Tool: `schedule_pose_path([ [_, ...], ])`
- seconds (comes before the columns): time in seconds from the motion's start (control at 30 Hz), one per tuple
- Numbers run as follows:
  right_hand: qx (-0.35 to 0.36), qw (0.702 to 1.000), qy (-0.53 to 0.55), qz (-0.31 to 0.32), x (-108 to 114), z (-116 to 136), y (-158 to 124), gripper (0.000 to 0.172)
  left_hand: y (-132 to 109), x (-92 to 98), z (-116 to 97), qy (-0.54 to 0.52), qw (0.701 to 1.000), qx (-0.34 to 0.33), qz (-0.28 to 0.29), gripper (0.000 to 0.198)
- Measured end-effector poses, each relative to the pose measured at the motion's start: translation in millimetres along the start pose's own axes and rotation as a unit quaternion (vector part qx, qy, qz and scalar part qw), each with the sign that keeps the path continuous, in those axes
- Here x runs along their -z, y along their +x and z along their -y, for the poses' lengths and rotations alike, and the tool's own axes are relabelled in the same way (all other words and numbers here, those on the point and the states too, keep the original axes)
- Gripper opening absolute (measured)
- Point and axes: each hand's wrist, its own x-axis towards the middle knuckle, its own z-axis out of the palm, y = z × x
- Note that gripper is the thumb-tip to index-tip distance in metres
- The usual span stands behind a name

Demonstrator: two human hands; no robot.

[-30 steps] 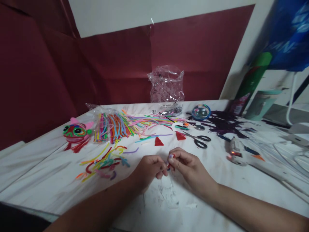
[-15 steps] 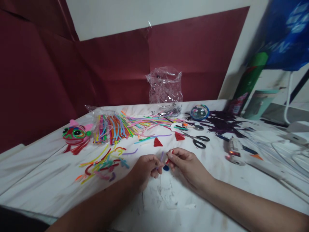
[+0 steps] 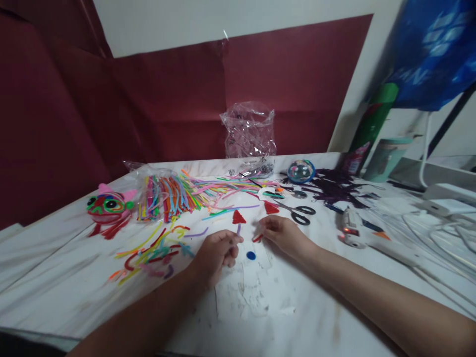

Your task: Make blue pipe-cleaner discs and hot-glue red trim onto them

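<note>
My left hand [image 3: 218, 252] is closed in a pinch, with a short purple pipe cleaner [image 3: 239, 229] standing up from its fingertips. To its right, my right hand [image 3: 284, 234] reaches low over the table, fingers pinched at a small red pipe cleaner piece [image 3: 257, 238]; whether that piece touches the table I cannot tell. Between and just below the hands lies a round blue disc [image 3: 251, 256]. Beyond them are two flat red fuzzy triangles, the left triangle [image 3: 238, 217] and the right triangle [image 3: 271, 208]. Black-handled scissors [image 3: 303, 215] lie past my right hand.
Cut pipe cleaner pieces [image 3: 152, 255] lie left, near a pink decorated figure [image 3: 109, 206]. Bundled pipe cleaners [image 3: 173, 196] spread behind. A clear ball [image 3: 301, 171], purple strips [image 3: 334, 187], a glue gun [image 3: 351, 228] with cables and a green cup [image 3: 388, 158] stand right.
My hands have moved apart, leaving the blue disc uncovered between them. My right hand has turned downward with the red piece. The view has shifted slightly to the right.
</note>
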Motion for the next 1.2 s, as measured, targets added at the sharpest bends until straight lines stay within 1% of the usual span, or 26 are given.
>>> schedule_pose_path([
  [0.1,0.023,0.997,-0.064,-0.030,12,7,5,0.012,1,0.4,-3,-0.002,1.000,-0.014,-0.018,0.014],
  [0.2,0.033,0.987,-0.146,-0.061,40,21,17,0.018,3,2.3,-5,-0.007,0.999,-0.025,-0.031,0.016],
  [0.3,0.020,0.962,-0.258,-0.085,74,25,29,0.019,4,4.3,-5,-0.011,0.999,-0.028,-0.033,0.018],
  [0.33,0.010,0.951,-0.298,-0.082,84,22,33,0.018,5,4.7,-5,-0.012,0.999,-0.028,-0.033,0.019],
  [0.4,-0.017,0.929,-0.367,-0.052,97,11,36,0.016,5,4.9,-5,-0.013,0.999,-0.028,-0.032,0.020],
  [0.47,-0.037,0.908,-0.416,-0.005,103,-3,34,0.021,5,5.0,-5,-0.013,0.999,-0.030,-0.031,0.021],
  [0.57,-0.045,0.884,-0.464,0.046,101,-22,29,0.028,5,5.5,-5,-0.013,0.999,-0.032,-0.026,0.021],
  [0.67,-0.034,0.867,-0.495,0.053,99,-29,26,0.029,6,6.0,-6,-0.013,0.999,-0.031,-0.023,0.021],
  [0.73,-0.026,0.861,-0.505,0.055,100,-30,29,0.028,6,5.8,-6,-0.013,0.999,-0.029,-0.024,0.021],
  [0.83,-0.030,0.860,-0.504,0.073,104,-31,36,0.028,6,4.7,-7,-0.014,0.999,-0.025,-0.024,0.020],
  [0.97,-0.052,0.871,-0.480,0.087,106,-32,40,0.029,5,4.3,-8,-0.016,0.999,-0.019,-0.023,0.021],
  [1.07,-0.065,0.889,-0.448,0.061,108,-28,32,0.029,7,6.2,-8,-0.020,0.999,-0.017,-0.024,0.022],
  [1.2,-0.072,0.917,-0.392,0.003,119,-19,16,0.016,8,8.9,-7,-0.030,0.999,-0.019,-0.023,0.024],
])
